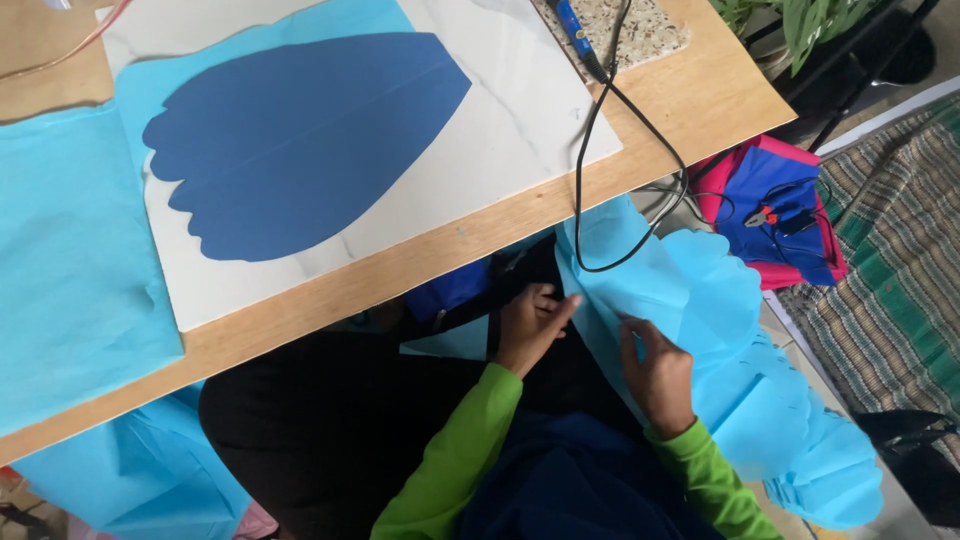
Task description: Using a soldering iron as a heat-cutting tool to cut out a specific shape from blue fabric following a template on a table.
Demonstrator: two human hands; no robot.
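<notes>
Below the table edge, in the person's lap, both hands work a stack of light blue scalloped paper petals (740, 360) that spills down to the right toward the floor. The left hand (530, 325) has its fingers curled closed, pinching the stack's narrow upper edge near the fold; the right hand (658, 372) lies on the sheet with thumb and fingers pressed down in a loose pinch, though how much paper sits between the fingertips cannot be told from here. The paper looks thin and soft, so a tug from either hand in opposite directions would likely tear it along the crease or crumple the scallops. A black cord (600, 180) runs from a blue-handled tool (572, 25) on a speckled pad, loops off the wooden table (420, 260) and hangs touching the top of the petals; lifting the stack could snag that loop and drag the tool off the table edge. On the table, a dark blue petal template (300, 140) lies on a white board (520, 120), well apart from the hands. The trailing lower end of the stack hangs free and could catch on the folded red and blue cloth (770, 210) nearby or scuff on the floor.
</notes>
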